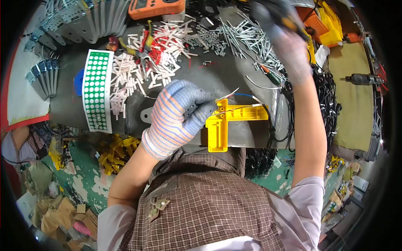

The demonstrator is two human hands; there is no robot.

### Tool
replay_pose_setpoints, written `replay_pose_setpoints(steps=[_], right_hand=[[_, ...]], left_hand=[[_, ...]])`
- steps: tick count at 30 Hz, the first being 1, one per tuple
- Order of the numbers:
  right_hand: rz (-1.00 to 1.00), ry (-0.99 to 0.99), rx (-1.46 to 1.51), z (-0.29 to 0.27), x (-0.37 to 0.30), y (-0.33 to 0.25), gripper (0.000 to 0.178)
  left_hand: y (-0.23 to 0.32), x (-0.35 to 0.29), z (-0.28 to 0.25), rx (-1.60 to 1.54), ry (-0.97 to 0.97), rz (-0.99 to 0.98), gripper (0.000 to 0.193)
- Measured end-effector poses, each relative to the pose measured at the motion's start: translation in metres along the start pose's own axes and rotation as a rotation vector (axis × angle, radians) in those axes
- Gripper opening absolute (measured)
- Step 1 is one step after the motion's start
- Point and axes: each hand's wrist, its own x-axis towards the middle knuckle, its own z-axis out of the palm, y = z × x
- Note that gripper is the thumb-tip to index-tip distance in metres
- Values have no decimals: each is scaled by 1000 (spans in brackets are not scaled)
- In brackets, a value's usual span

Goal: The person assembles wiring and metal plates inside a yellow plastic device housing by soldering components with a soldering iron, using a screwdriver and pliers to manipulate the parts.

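My left hand (pixel 173 111), in a striped knitted glove, is closed with thumb and fingers pinched at the inner corner of a yellow L-shaped plastic housing (pixel 217 136). Thin wires (pixel 245 95), one of them blue, rise from that corner, and a black cable runs off the housing's right end. Under the same hand lies a grey metal plate (pixel 146 115) with a hole in its rounded end; the palm hides its middle. Up at the far right, my gloved right hand (pixel 293 52) is around a dark tool (pixel 281 16) with orange-yellow parts, both blurred by motion.
White sleeves (pixel 123 71), red pieces, pliers (pixel 146 52) and metal rods (pixel 247 37) cover the far bench. A green dotted sticker sheet (pixel 97 90) and metal brackets (pixel 79 21) lie left. Black cables (pixel 324 100) are heaped right, near a drill-like tool (pixel 362 79).
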Motion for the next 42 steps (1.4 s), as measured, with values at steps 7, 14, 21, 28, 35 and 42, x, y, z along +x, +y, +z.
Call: replay_pose_setpoints(steps=[7, 14, 21, 28, 35, 42], right_hand=[[645, 414, 743, -125, -79, -98, 35], [697, 393, 726, -112, -89, -119, 33], [847, 442, 717, -98, -90, -123, 27], [754, 354, 766, -98, -89, -122, 25], [750, 315, 696, -100, -87, -120, 32], [706, 312, 652, -99, -86, -120, 31]], left_hand=[[6, -9, 19, 202, 30, 60, 15], [0, -8, 36, 424, 110, 152, 19], [-4, -6, 41, 469, 155, 184, 18], [0, -6, 38, 476, 132, 164, 18], [2, -4, 38, 479, 114, 143, 17], [2, -3, 40, 480, 119, 145, 18]])
